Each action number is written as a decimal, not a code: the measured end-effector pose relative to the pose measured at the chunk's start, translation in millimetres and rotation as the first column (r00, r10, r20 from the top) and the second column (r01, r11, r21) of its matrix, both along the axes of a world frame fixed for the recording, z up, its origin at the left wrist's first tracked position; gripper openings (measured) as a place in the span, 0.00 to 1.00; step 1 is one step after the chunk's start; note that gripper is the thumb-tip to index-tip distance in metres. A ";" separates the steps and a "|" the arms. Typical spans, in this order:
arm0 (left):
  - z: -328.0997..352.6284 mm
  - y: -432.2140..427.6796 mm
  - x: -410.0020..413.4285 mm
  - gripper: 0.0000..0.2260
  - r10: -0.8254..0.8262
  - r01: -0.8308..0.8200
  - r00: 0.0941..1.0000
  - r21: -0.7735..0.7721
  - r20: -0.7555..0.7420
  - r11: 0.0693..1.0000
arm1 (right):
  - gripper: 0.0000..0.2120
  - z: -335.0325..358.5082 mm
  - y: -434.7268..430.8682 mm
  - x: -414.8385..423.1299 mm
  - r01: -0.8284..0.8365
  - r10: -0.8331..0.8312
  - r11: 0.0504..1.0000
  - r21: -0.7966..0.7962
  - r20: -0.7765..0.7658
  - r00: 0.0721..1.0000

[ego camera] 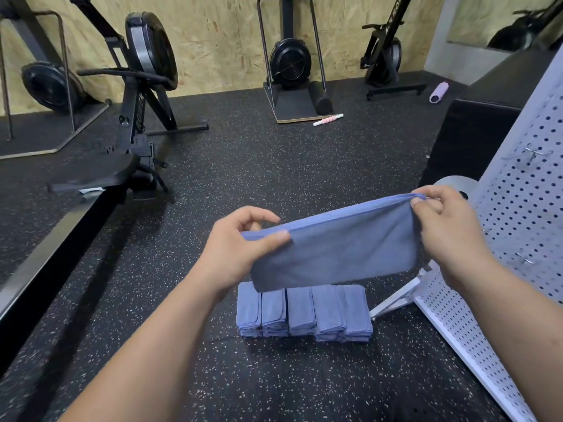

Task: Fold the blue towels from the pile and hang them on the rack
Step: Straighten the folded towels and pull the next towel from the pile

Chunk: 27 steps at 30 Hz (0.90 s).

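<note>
A folded blue towel [335, 248] hangs stretched in the air between both hands, its folded edge on top. My left hand [240, 242] pinches its upper left corner between thumb and fingers. My right hand [444, 223] pinches the upper right corner. Below the towel, on the speckled black floor, lies the pile of blue towels [304, 312], laid out as several stacks side by side. The white pegboard rack [518, 214] with metal hooks stands at the right, close to my right hand.
A rowing machine [134, 95] and its long rail stretch along the left. More black fitness machines [289, 59] stand against the wooden back wall. A black box [475, 129] sits behind the rack. A pink roller stick [328, 119] lies on the floor.
</note>
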<state>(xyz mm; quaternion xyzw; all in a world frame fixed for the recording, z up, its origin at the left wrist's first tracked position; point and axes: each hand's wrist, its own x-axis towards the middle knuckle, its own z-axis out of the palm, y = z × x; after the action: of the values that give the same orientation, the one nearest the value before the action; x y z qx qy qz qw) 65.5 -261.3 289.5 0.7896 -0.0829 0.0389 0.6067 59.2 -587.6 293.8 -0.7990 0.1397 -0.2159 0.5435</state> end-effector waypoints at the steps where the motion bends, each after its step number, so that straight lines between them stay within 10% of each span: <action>1: -0.4 2.0 -0.7 0.10 -0.086 0.087 0.996 0.054 -0.035 0.995 | 0.07 1.7 -2.7 -0.7 0.020 -0.020 1.000 -0.008 0.018 1.000; 5: -15.5 5.6 5.8 0.06 0.067 -0.065 0.998 0.323 0.005 0.944 | 0.07 5.6 -9.8 -4.3 0.071 -0.062 0.977 -0.199 0.049 0.997; 10: -14.3 -4.7 4.4 0.11 0.307 -0.306 0.947 -0.029 0.099 0.952 | 0.07 6.2 8.2 -10.9 0.105 -0.085 0.963 -0.250 0.090 0.992; 16: -11.6 -9.2 6.0 0.21 0.466 -0.474 0.865 -0.003 0.182 0.881 | 0.05 4.8 22.2 -10.0 0.070 -0.066 0.993 -0.100 0.043 0.997; 23: -41.4 6.4 20.2 0.18 0.358 -0.408 0.818 -0.015 -0.451 0.913 | 0.23 -11.3 13.9 -6.1 -0.066 0.074 0.997 0.036 -0.356 0.931; 27: -37.8 9.3 19.9 0.25 0.372 -0.393 0.861 0.012 -0.347 0.920 | 0.41 -17.1 5.6 -3.4 -0.147 0.163 0.987 0.071 -0.352 0.922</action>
<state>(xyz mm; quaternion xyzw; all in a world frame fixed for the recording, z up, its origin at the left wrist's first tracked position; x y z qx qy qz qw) 85.4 -252.1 251.6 0.7664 0.1834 0.0229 0.6152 55.8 -582.0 276.7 -0.8214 0.1770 -0.0210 0.5418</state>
